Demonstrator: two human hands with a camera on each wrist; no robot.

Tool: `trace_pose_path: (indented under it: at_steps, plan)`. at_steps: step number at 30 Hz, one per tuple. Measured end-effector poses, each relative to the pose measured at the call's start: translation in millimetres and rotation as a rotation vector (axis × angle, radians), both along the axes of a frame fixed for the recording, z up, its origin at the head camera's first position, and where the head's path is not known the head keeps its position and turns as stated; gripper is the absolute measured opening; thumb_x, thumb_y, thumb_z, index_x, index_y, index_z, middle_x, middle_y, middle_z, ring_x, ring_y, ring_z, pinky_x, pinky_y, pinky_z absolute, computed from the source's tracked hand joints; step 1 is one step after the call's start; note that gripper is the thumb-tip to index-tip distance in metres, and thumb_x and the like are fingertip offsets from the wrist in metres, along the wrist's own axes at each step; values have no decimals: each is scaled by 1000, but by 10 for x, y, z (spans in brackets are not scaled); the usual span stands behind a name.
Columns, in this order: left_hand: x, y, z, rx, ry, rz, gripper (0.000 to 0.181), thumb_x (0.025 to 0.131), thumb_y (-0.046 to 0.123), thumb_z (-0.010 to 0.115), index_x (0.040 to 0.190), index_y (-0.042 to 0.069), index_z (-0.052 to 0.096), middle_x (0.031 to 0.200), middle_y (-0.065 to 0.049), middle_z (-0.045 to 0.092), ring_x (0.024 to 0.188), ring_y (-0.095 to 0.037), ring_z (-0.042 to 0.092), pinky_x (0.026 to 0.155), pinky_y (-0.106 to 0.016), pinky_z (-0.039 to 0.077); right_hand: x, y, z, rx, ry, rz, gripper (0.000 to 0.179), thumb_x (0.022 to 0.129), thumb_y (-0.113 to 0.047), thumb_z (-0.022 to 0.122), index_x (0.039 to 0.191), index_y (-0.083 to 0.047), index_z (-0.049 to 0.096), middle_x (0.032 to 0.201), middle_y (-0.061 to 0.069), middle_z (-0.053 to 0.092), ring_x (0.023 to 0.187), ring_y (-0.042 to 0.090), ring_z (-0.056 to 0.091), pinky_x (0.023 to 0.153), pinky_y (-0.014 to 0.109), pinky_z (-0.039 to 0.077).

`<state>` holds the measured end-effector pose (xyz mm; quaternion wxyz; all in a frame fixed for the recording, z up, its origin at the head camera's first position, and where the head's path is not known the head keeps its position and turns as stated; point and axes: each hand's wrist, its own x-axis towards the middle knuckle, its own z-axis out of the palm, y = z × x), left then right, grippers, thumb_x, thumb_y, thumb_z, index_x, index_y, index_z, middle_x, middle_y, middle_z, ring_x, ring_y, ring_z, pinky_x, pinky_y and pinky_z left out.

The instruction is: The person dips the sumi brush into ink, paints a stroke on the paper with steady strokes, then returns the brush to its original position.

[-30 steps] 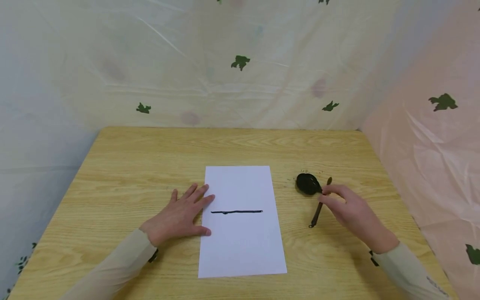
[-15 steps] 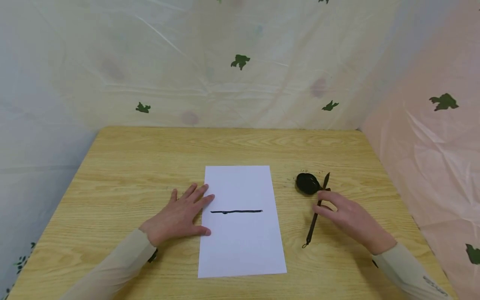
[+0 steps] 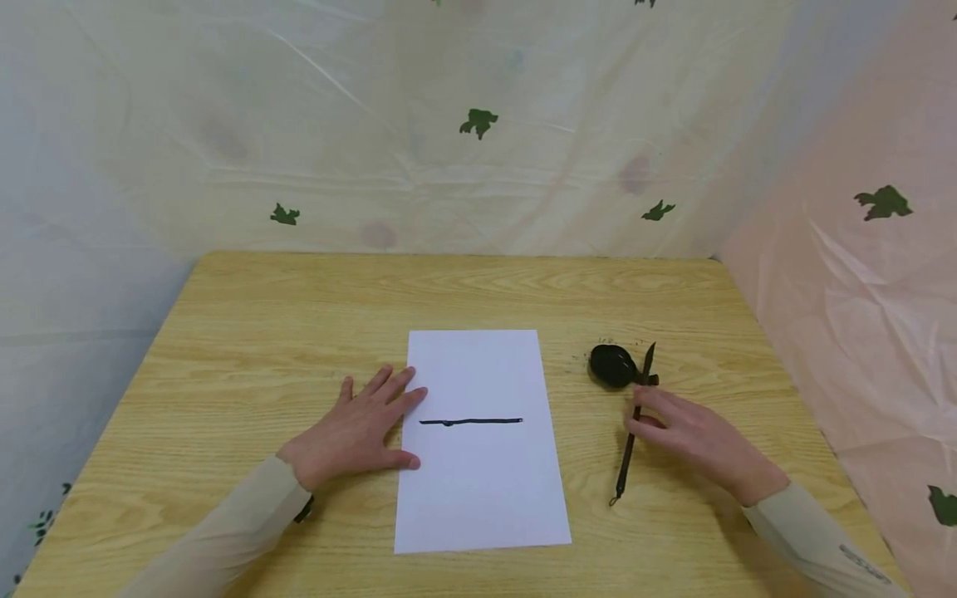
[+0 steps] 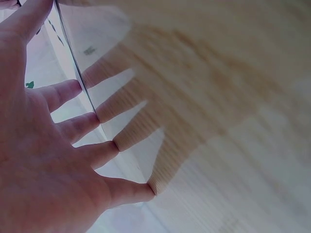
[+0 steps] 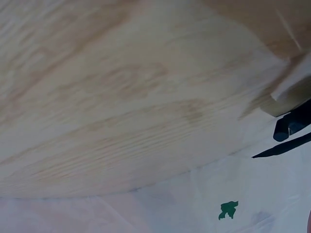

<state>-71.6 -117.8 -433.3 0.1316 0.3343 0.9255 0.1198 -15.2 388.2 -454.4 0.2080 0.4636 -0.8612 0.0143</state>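
Note:
A sheet of white paper (image 3: pixel 478 498) lies on the table with one black brush line (image 3: pixel 471 421) across it. My left hand (image 3: pixel 355 436) is spread flat at the sheet's left edge, with fingertips and thumb on the paper. In the left wrist view the left hand (image 4: pixel 63 141) has straight fingers against the glossy tabletop. My right hand (image 3: pixel 699 440) pinches a dark, slim ink brush (image 3: pixel 626 457) by its shaft. The pointed tip is turned away from me, the hanging loop toward me. The brush crosses the short handle of a black ink dish (image 3: pixel 611 365).
The wooden table (image 3: pixel 262 332) is glossy and reflects the hands. Small dark specks lie around the ink dish. Pale curtains (image 3: pixel 336 124) with green bird shapes hang behind the table and at both sides. In the right wrist view the brush tip (image 5: pixel 279 149) shows beside the dish's handle.
The brush has swung from a slant and slid toward me, its pointed tip now showing past the dish's handle. My right hand has shifted slightly left and nearer. The left hand stays put.

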Motion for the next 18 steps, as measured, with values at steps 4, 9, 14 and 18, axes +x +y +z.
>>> trace_pose_path:
  at_steps: [4,9,14,18]
  plan:
    - [-4,7,-3,-5,-5,1,97,86,64,75,162,17,38,172,-12,20,157,-42,13,109,-82,15,-15,22,-47,20,11,0,56,112,-8,16,120,-15,71,131,23,62,114,39,63,81,50,58]
    - [-5,4,-1,-13,0,0,97,85,65,75,161,16,39,171,-13,20,156,-43,14,108,-83,15,-40,40,-81,28,7,4,44,102,-2,31,119,-15,70,132,23,62,114,39,64,81,50,58]
    - [-10,5,-5,-17,3,-3,97,86,65,74,162,16,38,171,-13,20,156,-44,14,108,-83,15,-39,72,-96,43,-17,-8,45,106,-2,27,120,-15,68,134,22,60,118,40,62,82,51,58]
    - [-11,7,-10,-16,5,-4,98,85,66,74,162,17,38,171,-12,20,156,-43,14,108,-83,15,-29,80,-101,61,-34,-12,58,115,-11,9,120,-16,67,135,22,60,121,39,60,80,49,59]
